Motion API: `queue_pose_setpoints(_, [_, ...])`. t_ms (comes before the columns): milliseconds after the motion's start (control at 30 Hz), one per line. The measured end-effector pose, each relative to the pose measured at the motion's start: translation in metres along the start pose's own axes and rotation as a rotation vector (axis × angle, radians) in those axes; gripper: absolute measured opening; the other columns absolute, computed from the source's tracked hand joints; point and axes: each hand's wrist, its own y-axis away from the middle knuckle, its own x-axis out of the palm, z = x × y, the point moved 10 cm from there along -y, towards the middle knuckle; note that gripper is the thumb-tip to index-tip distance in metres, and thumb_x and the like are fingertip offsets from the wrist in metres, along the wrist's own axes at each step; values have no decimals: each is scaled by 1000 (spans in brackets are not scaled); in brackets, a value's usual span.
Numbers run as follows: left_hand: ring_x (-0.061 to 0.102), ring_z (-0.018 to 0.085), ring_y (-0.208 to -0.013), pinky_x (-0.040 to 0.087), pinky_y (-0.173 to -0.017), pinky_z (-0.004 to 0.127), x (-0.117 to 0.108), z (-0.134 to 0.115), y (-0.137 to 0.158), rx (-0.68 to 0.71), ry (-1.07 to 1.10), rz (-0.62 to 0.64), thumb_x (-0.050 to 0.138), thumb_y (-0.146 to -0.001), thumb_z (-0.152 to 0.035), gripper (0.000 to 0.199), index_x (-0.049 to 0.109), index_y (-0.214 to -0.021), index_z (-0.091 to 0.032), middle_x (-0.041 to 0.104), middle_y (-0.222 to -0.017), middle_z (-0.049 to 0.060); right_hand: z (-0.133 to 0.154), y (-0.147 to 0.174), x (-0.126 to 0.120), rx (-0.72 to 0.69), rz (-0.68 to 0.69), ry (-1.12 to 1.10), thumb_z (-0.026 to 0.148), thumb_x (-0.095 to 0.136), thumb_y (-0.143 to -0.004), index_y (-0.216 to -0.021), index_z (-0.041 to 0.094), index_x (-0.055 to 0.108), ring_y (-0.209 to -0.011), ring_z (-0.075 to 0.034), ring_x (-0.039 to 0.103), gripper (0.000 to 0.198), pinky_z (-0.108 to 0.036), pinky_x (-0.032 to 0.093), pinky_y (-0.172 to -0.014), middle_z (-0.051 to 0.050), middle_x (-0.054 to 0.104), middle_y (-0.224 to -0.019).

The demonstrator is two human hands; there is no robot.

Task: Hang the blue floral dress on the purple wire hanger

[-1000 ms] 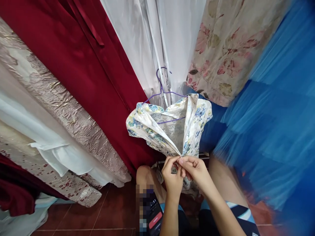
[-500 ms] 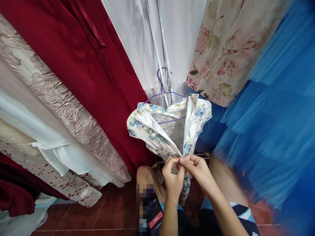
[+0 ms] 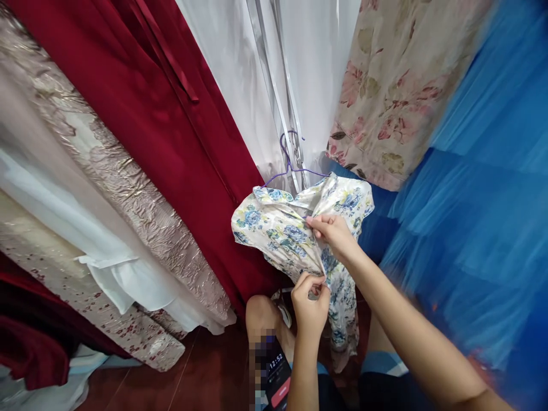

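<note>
A white garment with blue flowers (image 3: 289,234), with short sleeves and long like a dress, hangs in front of me on a purple wire hanger (image 3: 287,162). My left hand (image 3: 310,305) pinches its front opening low down, thumb and forefinger pressed together on the edge. Higher up, near the neckline, my right hand (image 3: 336,234) pinches the same opening between thumb and fingertips. Any small fastener inside that pinch is hidden. Between my two hands the edges lie close together, while the neck above stays parted in a short V.
Long dresses hang all round: dark red (image 3: 171,142), white (image 3: 231,68), beige floral (image 3: 385,114) and blue tulle (image 3: 462,228) at the right. A phone (image 3: 276,374) lies by my left leg above red floor tiles (image 3: 201,365).
My right hand has moved up along the front opening, away from my left hand. The wide V has narrowed and its folded-out edges have come together. My left hand still pinches low.
</note>
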Motion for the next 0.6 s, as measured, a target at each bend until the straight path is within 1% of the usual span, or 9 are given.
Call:
queue_pose_setpoints(100, [52,13,-64,41,-60,23,8,12,-2,-10,-10,38,57,-77,-6,16,68,-80,-16,54,-74,0,25,-32,5,-43,-15,-23,39,76,-70,-46,18,53,-35,-5,24,40,-24,13,-38,5,41,-37])
queue_pose_setpoints(200, [53,13,-65,42,-61,23,17,28,0,-14,-10,72,56,-77,-6,16,67,-80,-16,54,-76,1,46,-55,9,-77,-53,-50,33,74,-71,-47,18,53,-35,-5,25,35,-24,14,-37,5,41,-36])
queue_pose_setpoints(300, [55,13,-65,44,-60,24,22,45,7,-29,22,70,56,-79,-7,14,67,-81,-16,55,-77,1,60,-64,12,-134,-93,-50,31,72,-73,-49,18,54,-35,-5,25,33,-23,16,-37,6,41,-36])
queue_pose_setpoints(400, [60,16,-71,46,-62,25,21,56,11,-57,45,61,58,-83,-12,11,68,-86,-16,59,-80,3,61,-60,15,-170,-82,-34,32,73,-73,-54,17,56,-36,-5,27,30,-23,18,-38,6,46,-40])
queue_pose_setpoints(467, [62,18,-78,48,-68,27,17,53,5,-47,22,77,59,-86,-16,10,68,-89,-17,63,-84,5,58,-53,17,-178,-46,-36,33,74,-73,-57,17,57,-37,-5,31,29,-22,21,-39,5,50,-43])
queue_pose_setpoints(500, [63,19,-81,49,-71,28,12,47,-2,-32,14,72,60,-87,-19,10,69,-91,-17,65,-87,6,56,-49,17,-182,-30,-37,35,75,-73,-59,17,58,-38,-5,33,29,-22,22,-40,5,51,-43])
queue_pose_setpoints(567, [63,20,-87,50,-77,30,-5,27,-27,10,16,9,61,-89,-25,14,69,-98,-18,67,-95,8,54,-42,15,-194,-9,-21,37,76,-72,-62,16,60,-38,-6,36,28,-22,25,-41,5,52,-43])
queue_pose_setpoints(600, [63,20,-88,50,-78,31,-19,15,-44,26,34,-56,61,-90,-28,18,69,-104,-18,67,-97,9,55,-39,14,-208,-3,-5,38,76,-72,-62,16,60,-39,-6,37,29,-22,26,-42,5,52,-43])
